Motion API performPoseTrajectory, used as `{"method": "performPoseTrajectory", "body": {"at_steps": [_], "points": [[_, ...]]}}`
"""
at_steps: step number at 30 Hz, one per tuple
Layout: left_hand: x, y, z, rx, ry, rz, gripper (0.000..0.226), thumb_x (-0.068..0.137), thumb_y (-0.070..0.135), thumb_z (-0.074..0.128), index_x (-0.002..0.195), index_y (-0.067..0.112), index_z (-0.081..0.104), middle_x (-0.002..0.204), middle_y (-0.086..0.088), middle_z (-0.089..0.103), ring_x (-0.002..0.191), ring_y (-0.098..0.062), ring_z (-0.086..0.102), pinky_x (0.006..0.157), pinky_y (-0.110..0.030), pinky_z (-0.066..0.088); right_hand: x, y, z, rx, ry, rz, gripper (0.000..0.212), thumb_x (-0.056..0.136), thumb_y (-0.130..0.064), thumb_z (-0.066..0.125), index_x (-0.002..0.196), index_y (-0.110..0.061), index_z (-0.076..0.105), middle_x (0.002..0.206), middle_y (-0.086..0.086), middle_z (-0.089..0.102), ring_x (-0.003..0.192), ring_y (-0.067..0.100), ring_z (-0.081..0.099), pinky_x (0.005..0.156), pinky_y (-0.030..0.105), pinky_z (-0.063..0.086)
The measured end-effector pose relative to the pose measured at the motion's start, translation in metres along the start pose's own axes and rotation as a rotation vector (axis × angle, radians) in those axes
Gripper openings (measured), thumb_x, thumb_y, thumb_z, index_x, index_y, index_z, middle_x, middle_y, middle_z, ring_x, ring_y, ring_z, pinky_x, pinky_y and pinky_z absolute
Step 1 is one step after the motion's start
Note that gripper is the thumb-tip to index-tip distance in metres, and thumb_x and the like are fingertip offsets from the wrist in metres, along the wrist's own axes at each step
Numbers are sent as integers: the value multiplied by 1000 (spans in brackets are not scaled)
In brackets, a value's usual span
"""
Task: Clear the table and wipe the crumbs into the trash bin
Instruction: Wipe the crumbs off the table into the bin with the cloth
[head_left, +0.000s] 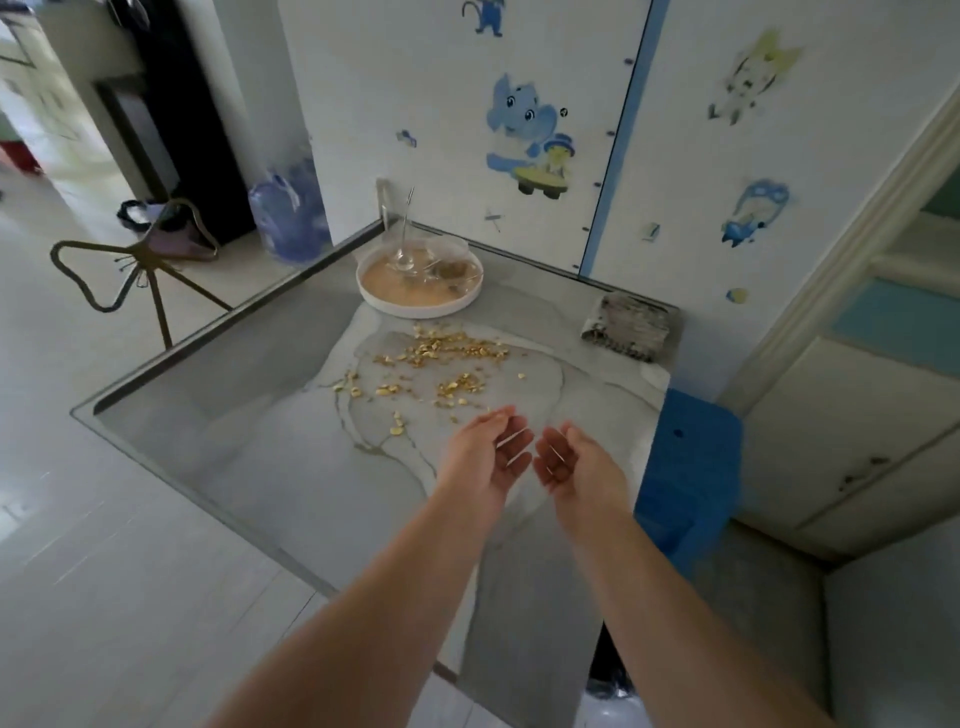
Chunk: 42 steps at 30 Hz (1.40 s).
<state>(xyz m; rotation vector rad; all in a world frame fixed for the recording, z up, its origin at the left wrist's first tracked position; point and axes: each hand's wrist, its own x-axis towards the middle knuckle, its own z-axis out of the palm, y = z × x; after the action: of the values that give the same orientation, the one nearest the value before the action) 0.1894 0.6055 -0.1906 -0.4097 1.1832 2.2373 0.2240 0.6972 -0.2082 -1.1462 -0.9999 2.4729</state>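
Observation:
Yellow crumbs (441, 364) lie scattered over the middle of the grey marbled table (270, 457). A round white tray (421, 291) with clear glassware in it stands at the table's far edge by the wall. A folded grey cloth (628, 326) lies at the far right corner. My left hand (491, 452) and my right hand (571, 457) hover side by side above the table, just short of the crumbs, palms turned toward each other, fingers apart and holding nothing. Part of a dark bin with a bag (610, 686) shows under the table's near right edge.
A blue plastic stool (691, 467) stands against the table's right side. A metal-backed chair (130, 270) and a large water jug (291, 208) are on the floor to the left. A sticker-covered wall runs behind the table, a door frame to the right.

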Motion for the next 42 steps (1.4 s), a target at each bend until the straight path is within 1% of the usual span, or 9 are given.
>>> {"method": "performPoseTrajectory", "body": {"at_steps": [6, 15, 24, 30, 32, 34, 36, 38, 42], "points": [[35, 17, -16, 47, -16, -74, 18, 95, 0, 40, 90, 9, 55, 78, -6, 63, 55, -11, 63, 55, -23, 52, 18, 12, 31, 57, 68, -49, 15, 97, -8, 42, 103, -7, 57, 84, 10, 63, 75, 19, 60, 65, 29, 48], [133, 25, 22, 211, -18, -139, 26, 98, 24, 39, 97, 10, 61, 85, -6, 69, 71, -19, 65, 61, -28, 49, 110, -25, 42, 39, 146, -139, 21, 96, -2, 39, 94, -13, 57, 90, 10, 64, 80, 18, 62, 71, 29, 50], [242, 35, 62, 353, -17, -224, 30, 98, 25, 37, 88, 12, 62, 86, -5, 66, 75, -19, 61, 66, -30, 44, 223, -62, 62, -193, 275, -179, 22, 91, 1, 45, 103, -12, 57, 83, 5, 64, 71, 14, 59, 65, 25, 47], [312, 24, 86, 509, -37, -226, 19, 94, 19, 45, 85, 15, 61, 79, -1, 65, 70, -15, 60, 62, -26, 41, 283, -79, 41, -508, 429, -209, 16, 88, -11, 53, 77, -20, 60, 81, 5, 62, 76, 20, 58, 68, 34, 47], [340, 26, 98, 635, -77, -144, 16, 94, 17, 47, 88, 13, 62, 81, -1, 65, 69, -14, 59, 61, -25, 40, 298, -89, 37, -661, 449, -273, 11, 88, -15, 54, 86, -17, 65, 88, 3, 63, 87, 22, 61, 79, 38, 50], [381, 27, 106, 940, -156, 12, 16, 93, 17, 50, 96, 12, 65, 90, -8, 67, 76, -18, 60, 64, -25, 40, 322, -103, 33, -798, 482, -344, 18, 89, -16, 53, 101, -13, 66, 93, 2, 62, 88, 19, 58, 79, 34, 48], [413, 33, 103, 1348, -216, 187, 23, 92, 21, 52, 107, 12, 67, 106, -9, 68, 97, -24, 62, 76, -25, 42, 338, -118, 31, -966, 500, -426, 20, 91, -16, 52, 104, -11, 66, 100, 4, 63, 91, 18, 56, 77, 27, 42], [442, 42, 98, 1586, -278, 298, 27, 92, 24, 52, 114, 14, 64, 121, -7, 62, 112, -25, 56, 88, -26, 40, 362, -129, 31, -1156, 541, -507, 22, 90, -21, 54, 106, -10, 65, 109, 9, 63, 100, 23, 56, 80, 29, 44], [487, 64, 77, 1887, -334, 445, 38, 93, 27, 47, 130, 19, 53, 142, -4, 44, 129, -27, 38, 105, -33, 32, 398, -133, 52, -1525, 592, -470, 51, 87, -44, 54, 128, -13, 49, 135, 15, 43, 127, 31, 35, 102, 39, 33]]}}
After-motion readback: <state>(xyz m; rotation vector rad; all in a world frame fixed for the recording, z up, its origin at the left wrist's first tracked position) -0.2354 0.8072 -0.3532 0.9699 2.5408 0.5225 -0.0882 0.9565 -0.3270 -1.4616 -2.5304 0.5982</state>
